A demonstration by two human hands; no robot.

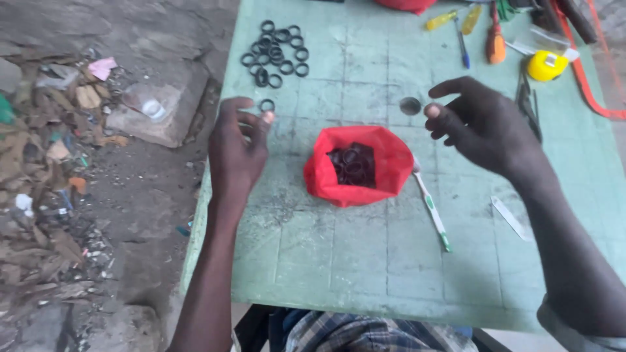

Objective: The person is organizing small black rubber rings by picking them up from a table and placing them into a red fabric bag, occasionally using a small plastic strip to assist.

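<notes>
left hand (236, 145) pinches black ring (267, 105)

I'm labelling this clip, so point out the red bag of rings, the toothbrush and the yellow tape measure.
red bag (391, 163): head view, right side of the cloth.
toothbrush (432, 208): head view, middle of the handle.
yellow tape measure (544, 66): head view, centre of the case.

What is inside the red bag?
The red bag holds dark rings, several visible through its open mouth. How many lie deeper, under the top ones and the folded rim, cannot be seen.
</notes>
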